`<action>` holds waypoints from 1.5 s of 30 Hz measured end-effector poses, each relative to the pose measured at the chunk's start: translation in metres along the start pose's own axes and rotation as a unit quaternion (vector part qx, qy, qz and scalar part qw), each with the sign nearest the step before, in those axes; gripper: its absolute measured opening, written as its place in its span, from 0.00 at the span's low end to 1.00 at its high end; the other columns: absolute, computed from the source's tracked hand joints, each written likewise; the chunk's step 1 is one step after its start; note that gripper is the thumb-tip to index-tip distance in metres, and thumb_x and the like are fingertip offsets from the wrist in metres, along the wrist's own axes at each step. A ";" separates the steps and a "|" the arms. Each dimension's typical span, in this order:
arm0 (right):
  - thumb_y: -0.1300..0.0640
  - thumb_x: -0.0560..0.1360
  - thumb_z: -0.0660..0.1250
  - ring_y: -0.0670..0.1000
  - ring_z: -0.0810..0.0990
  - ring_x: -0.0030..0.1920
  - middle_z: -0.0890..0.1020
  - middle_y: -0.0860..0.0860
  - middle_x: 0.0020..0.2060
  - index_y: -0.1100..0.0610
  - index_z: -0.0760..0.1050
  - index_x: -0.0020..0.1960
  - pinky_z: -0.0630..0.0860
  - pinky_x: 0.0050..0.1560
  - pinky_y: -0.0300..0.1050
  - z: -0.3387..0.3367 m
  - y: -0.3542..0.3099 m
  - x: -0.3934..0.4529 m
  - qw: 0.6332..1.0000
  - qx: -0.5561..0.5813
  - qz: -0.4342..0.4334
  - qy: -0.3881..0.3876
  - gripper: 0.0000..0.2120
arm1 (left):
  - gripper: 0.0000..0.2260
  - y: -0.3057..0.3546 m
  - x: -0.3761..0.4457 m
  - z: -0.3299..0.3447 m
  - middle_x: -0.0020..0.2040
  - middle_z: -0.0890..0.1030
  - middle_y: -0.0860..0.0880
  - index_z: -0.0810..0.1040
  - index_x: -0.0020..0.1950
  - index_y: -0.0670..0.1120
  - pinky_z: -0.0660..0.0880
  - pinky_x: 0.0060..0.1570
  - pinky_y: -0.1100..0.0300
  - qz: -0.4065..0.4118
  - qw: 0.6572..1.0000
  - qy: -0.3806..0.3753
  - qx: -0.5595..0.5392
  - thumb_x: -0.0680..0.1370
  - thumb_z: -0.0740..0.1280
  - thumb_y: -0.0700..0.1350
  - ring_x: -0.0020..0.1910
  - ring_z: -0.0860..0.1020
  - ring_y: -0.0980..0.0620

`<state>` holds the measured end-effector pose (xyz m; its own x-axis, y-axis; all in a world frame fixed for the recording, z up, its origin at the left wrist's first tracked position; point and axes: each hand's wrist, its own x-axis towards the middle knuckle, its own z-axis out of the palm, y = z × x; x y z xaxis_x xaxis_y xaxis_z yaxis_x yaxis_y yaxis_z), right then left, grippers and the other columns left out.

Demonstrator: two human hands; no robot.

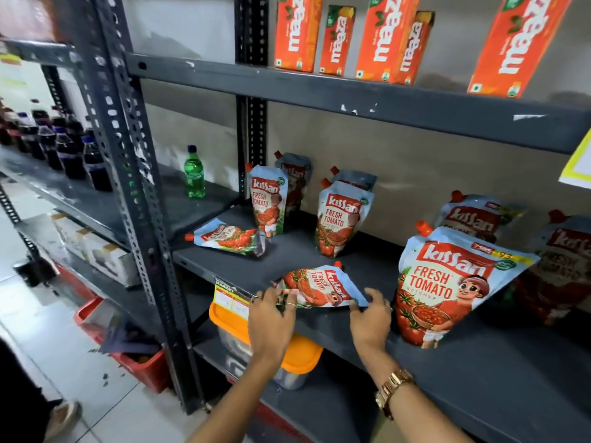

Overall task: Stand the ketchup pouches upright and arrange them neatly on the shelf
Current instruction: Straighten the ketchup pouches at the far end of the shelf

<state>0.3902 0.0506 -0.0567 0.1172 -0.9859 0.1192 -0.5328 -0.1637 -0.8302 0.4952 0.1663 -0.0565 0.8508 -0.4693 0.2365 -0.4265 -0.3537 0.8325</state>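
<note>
A small ketchup pouch (pixel 319 287) lies flat near the front edge of the grey shelf (pixel 463 362). My left hand (pixel 271 318) grips its bottom end and my right hand (pixel 371 318) pinches its top corner. Another small pouch (pixel 228 238) lies on its side at the shelf's left end. Two small pouches (pixel 268 203) (pixel 340 219) stand upright, each with another pouch behind it. A large pouch (pixel 447 286) stands at the right, with two more large ones (pixel 473 219) (pixel 566 266) behind and beside it.
Orange juice cartons (pixel 390 36) stand on the shelf above. A green bottle (pixel 194 174) and dark soda bottles (pixel 67 151) sit on shelves to the left. A container with an orange lid (pixel 300 356) is on the shelf below. A red crate (pixel 144 366) rests on the floor.
</note>
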 end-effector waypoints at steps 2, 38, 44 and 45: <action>0.67 0.70 0.69 0.64 0.75 0.59 0.74 0.65 0.60 0.64 0.68 0.63 0.73 0.57 0.54 0.008 -0.006 -0.003 0.991 0.101 0.078 0.027 0.23 | 0.18 0.002 -0.007 -0.001 0.53 0.79 0.40 0.80 0.53 0.39 0.73 0.52 0.52 0.008 1.000 0.009 0.002 0.75 0.65 0.53 0.55 0.75 0.42; 0.73 0.69 0.65 0.54 0.79 0.48 0.80 0.58 0.49 0.63 0.73 0.54 0.76 0.47 0.45 -0.024 -0.064 0.011 0.969 0.241 -0.034 0.037 0.15 | 0.28 0.024 0.034 0.019 0.63 0.77 0.40 0.70 0.63 0.39 0.75 0.50 0.58 -0.107 0.951 -0.223 -0.186 0.65 0.73 0.29 0.58 0.74 0.49; 0.72 0.70 0.66 0.55 0.79 0.49 0.80 0.60 0.49 0.64 0.72 0.54 0.76 0.47 0.44 -0.032 -0.049 0.017 0.976 0.194 -0.075 0.058 0.14 | 0.27 0.024 0.042 0.032 0.58 0.80 0.42 0.71 0.63 0.46 0.75 0.54 0.48 0.034 0.967 -0.207 0.147 0.67 0.74 0.51 0.59 0.76 0.40; 0.71 0.70 0.66 0.54 0.79 0.49 0.80 0.59 0.51 0.64 0.73 0.55 0.76 0.49 0.45 -0.031 -0.051 0.015 0.976 0.189 -0.090 0.056 0.14 | 0.25 0.025 0.043 0.033 0.58 0.80 0.43 0.72 0.63 0.47 0.75 0.54 0.47 0.042 0.961 -0.212 0.174 0.68 0.72 0.52 0.60 0.75 0.41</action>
<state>0.3931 0.0432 0.0039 0.0764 -0.9434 0.3228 -0.1615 -0.3311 -0.9297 0.5112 0.1106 -0.0424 0.6385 -0.7696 0.0093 -0.6280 -0.5139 0.5844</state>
